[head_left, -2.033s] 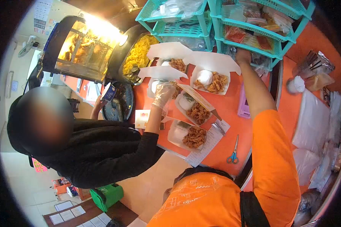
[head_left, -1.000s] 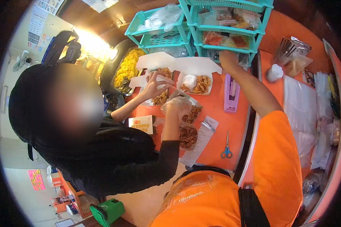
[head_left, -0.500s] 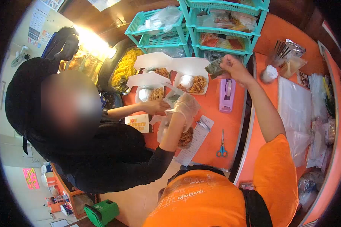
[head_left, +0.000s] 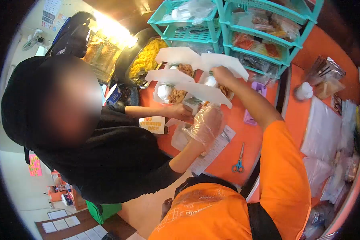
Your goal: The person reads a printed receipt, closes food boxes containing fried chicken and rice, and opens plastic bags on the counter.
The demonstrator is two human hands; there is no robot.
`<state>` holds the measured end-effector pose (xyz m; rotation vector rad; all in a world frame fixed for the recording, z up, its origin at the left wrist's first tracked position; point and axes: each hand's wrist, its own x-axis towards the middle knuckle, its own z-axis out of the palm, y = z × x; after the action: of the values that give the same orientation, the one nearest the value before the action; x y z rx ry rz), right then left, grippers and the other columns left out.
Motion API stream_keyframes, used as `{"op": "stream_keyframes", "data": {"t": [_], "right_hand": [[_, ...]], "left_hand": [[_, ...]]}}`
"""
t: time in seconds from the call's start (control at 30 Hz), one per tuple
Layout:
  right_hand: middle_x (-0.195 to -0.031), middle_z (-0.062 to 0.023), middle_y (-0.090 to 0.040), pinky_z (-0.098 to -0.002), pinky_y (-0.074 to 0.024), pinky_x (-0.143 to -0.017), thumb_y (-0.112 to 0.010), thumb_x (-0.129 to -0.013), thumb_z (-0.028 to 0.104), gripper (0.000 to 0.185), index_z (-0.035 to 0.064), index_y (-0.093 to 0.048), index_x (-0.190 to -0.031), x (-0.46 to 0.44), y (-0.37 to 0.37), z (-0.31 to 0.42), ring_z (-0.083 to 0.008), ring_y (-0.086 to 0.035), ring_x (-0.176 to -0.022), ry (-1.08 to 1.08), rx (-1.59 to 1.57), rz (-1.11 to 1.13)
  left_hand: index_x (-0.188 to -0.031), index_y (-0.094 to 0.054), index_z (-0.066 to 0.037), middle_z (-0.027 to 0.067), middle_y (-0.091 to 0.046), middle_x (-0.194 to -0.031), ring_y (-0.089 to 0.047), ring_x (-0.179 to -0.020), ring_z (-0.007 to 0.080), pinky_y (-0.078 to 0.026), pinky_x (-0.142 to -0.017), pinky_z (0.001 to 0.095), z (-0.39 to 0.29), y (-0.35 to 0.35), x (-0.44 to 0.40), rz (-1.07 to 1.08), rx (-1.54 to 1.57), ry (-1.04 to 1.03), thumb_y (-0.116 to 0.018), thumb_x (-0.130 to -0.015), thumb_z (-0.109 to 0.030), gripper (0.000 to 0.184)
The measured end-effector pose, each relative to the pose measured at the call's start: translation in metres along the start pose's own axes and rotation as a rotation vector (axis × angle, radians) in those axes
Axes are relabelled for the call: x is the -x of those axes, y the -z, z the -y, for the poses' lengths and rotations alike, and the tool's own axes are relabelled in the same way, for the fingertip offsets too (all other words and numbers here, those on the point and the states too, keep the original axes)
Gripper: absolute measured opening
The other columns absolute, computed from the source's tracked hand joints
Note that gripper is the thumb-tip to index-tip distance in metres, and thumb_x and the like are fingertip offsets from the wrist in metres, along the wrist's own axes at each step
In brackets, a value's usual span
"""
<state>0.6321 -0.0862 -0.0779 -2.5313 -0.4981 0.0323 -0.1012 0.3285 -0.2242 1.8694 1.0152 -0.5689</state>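
In the head view, bare bench [head_left: 249, 135] shows between scissors [head_left: 238, 163] and pink dispenser [head_left: 249, 117], its edge beyond on the right. The far right box [head_left: 230, 64] stands crosswise on the bench, lid raised away from the wearer. The right forearm slants forward-left, its hand [head_left: 221, 75] over this box; I cannot tell what its grip pinches.
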Motion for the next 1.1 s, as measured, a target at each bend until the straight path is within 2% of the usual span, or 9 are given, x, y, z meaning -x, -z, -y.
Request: {"op": "stream_keyframes", "data": {"t": [0.07, 0.33, 0.63, 0.73, 0.8, 0.93, 1.0, 1.07, 1.1], "right_hand": [[-0.089, -0.0251, -0.066, -0.0509, -0.0501, -0.079, -0.051, -0.083, 0.011, 0.02, 0.0036, -0.068, -0.089, -0.014, -0.018, -0.011, -0.0409, -0.065, -0.088, 0.075, 0.057, 0.014], [-0.09, -0.0269, -0.066, -0.0475, -0.0519, -0.079, -0.053, -0.079, 0.003, 0.018, -0.0007, -0.069, -0.087, -0.029, -0.026, -0.008, -0.0402, -0.066, -0.087, 0.094, 0.273, 0.203], [-0.092, -0.0267, -0.066, -0.0489, -0.0518, -0.077, -0.053, -0.079, 0.002, 0.021, 0.0003, -0.07, -0.092, -0.029, -0.042, -0.021, -0.0405, -0.067, -0.086, 0.095, 0.184, 0.098], [-0.093, -0.0269, -0.066, -0.0485, -0.0521, -0.076, -0.055, -0.078, 0.003, 0.023, 0.0006, -0.07, -0.095, -0.041, -0.042, -0.02, -0.0404, -0.067, -0.084, 0.04, 0.217, 0.214], [-0.094, -0.0267, -0.067, -0.0473, -0.0526, -0.075, -0.057, -0.076, 0.003, 0.022, -0.0001, -0.07, -0.093, -0.051, -0.039, -0.021, -0.04, -0.067, -0.083, 0.135, 0.332, 0.387], [-0.088, -0.0265, -0.067, -0.0468, -0.0528, -0.073, -0.058, -0.076, 0.003, 0.018, -0.002, -0.071, -0.086, -0.039, -0.024, -0.001, -0.0398, -0.067, -0.082, 0.095, 0.314, 0.332], [-0.085, -0.0268, -0.067, -0.0476, -0.0524, -0.072, -0.057, -0.076, 0.003, 0.015, -0.0034, -0.07, -0.081, -0.027, -0.013, 0.013, -0.0399, -0.067, -0.081, 0.101, 0.216, -0.014], [-0.085, -0.0268, -0.066, -0.0478, -0.0524, -0.072, -0.057, -0.077, 0.003, 0.015, -0.0035, -0.07, -0.082, -0.023, -0.011, 0.014, -0.0397, -0.067, -0.082, 0.1, 0.219, 0.03], [-0.085, -0.0268, -0.066, -0.0481, -0.0523, -0.072, -0.056, -0.077, 0.004, 0.016, -0.0036, -0.069, -0.082, -0.018, -0.012, 0.011, -0.0395, -0.067, -0.083, 0.089, 0.224, 0.069]], "left_hand": [[-0.115, -0.061, 0.002, 0.0152, -0.069, -0.104, -0.066, -0.091, 0.0216, -0.052, -0.079, 0.0319, 0.007, -0.007, 0.017, -0.044, 0.195, 0.017, -0.059, -0.096, -0.025, 0.033], [-0.115, -0.061, 0.003, 0.0151, -0.069, -0.103, -0.066, -0.091, 0.0213, -0.052, -0.079, 0.0313, 0.006, -0.018, 0.044, -0.063, 0.127, 0.115, -0.059, -0.096, -0.024, 0.033], [-0.116, -0.061, 0.003, 0.015, -0.069, -0.102, -0.066, -0.091, 0.0211, -0.052, -0.079, 0.0307, -0.034, -0.011, 0.044, -0.073, 0.082, 0.099, -0.058, -0.097, -0.023, 0.032], [-0.116, -0.06, 0.003, 0.0148, -0.069, -0.102, -0.065, -0.089, 0.0202, -0.052, -0.078, 0.0305, -0.07, -0.012, 0.049, -0.081, 0.051, 0.036, -0.056, -0.097, -0.019, 0.03], [-0.116, -0.06, 0.003, 0.0149, -0.069, -0.102, -0.065, -0.09, 0.0203, -0.052, -0.079, 0.0308, -0.072, -0.012, 0.047, -0.067, 0.135, 0.057, -0.055, -0.097, -0.017, 0.029], [-0.118, -0.06, 0.003, 0.0158, -0.068, -0.103, -0.064, -0.095, 0.0214, -0.051, -0.084, 0.0323, -0.072, -0.007, 0.047, -0.052, 0.109, 0.063, -0.054, -0.097, -0.016, 0.028], [-0.118, -0.06, 0.003, 0.0162, -0.067, -0.103, -0.064, -0.097, 0.0219, -0.05, -0.086, 0.0329, -0.075, -0.009, 0.044, -0.057, 0.063, 0.054, -0.055, -0.097, -0.016, 0.029], [-0.119, -0.059, 0.003, 0.0164, -0.067, -0.107, -0.063, -0.098, 0.0223, -0.05, -0.086, 0.0334, -0.074, -0.016, 0.05, -0.129, 0.141, 0.185, -0.055, -0.097, -0.017, 0.03], [-0.12, -0.059, 0.002, 0.0156, -0.066, -0.11, -0.063, -0.098, 0.0227, -0.05, -0.087, 0.0331, -0.059, -0.012, 0.043, -0.073, -0.011, 0.097, -0.054, -0.097, -0.018, 0.031]]}}
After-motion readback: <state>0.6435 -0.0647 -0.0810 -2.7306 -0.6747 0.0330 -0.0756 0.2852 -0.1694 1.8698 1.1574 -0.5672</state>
